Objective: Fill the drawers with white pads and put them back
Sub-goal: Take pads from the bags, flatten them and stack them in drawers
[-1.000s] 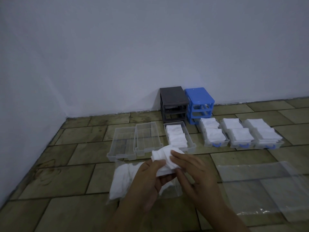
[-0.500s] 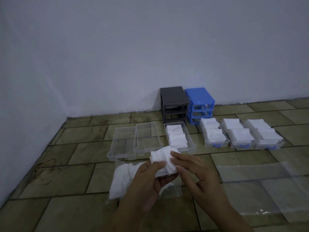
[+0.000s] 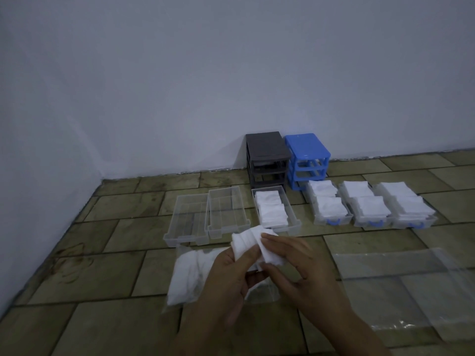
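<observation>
Above a half-hidden bag, both hands' fingers pinching white pads, count unclear, wrists cropped

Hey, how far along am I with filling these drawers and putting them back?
Done: three blue-handled drawers and one clear drawer hold white pads. In hand: both the left hand and right hand hold a stack of pads. Left: two empty drawers to fill, then all six go back into the grey frame and blue frame.
</observation>
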